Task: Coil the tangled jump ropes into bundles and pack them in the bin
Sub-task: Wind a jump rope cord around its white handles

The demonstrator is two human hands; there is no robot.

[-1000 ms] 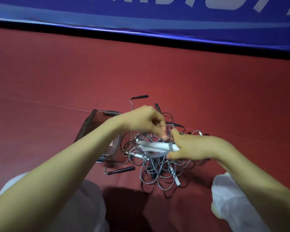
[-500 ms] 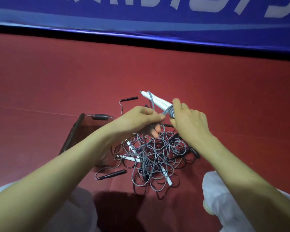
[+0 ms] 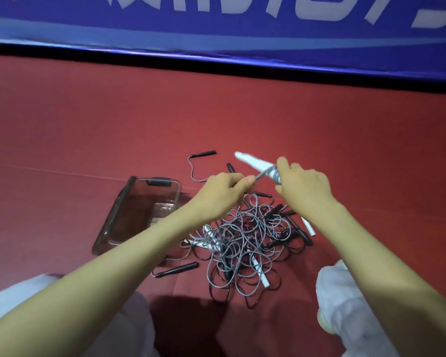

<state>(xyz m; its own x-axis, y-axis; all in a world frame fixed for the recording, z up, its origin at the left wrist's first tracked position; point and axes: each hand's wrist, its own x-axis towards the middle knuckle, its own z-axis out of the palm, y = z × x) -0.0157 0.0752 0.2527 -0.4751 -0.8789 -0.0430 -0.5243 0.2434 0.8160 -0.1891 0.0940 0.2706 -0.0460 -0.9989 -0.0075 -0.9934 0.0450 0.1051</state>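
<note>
Head view: the lower edge cuts off both forearms and the two knees in white cloth (image 3: 345,300). Between the knees, on the red matte floor (image 3: 88,130), lies the tangled pile of grey and black jump ropes (image 3: 250,235); single strands cannot be traced through it. A black cylindrical handle (image 3: 177,269) lies at the pile's near left edge, and a white cylindrical handle (image 3: 262,278) protrudes from its near side. Just left of the pile stands the clear rectangular plastic bin (image 3: 117,212) with a dark rim; the left forearm hides its near right corner.

Above the pile's far side, the left hand (image 3: 222,194) pinches a taut grey cord (image 3: 259,176) between thumb and fingers. The cord runs to the bundle of white plastic handles (image 3: 252,163), where grey turns wrap round it. The right hand (image 3: 304,189) grips this bundle with curled fingers and covers its lower end, so the number of handles cannot be told.

A second black handle (image 3: 204,153) lies farther out, apart from the pile, with a thin cord trailing from it. At the far edge hangs the blue banner (image 3: 216,39) with large white letters; the frame top cuts them off, and no word can be read.
</note>
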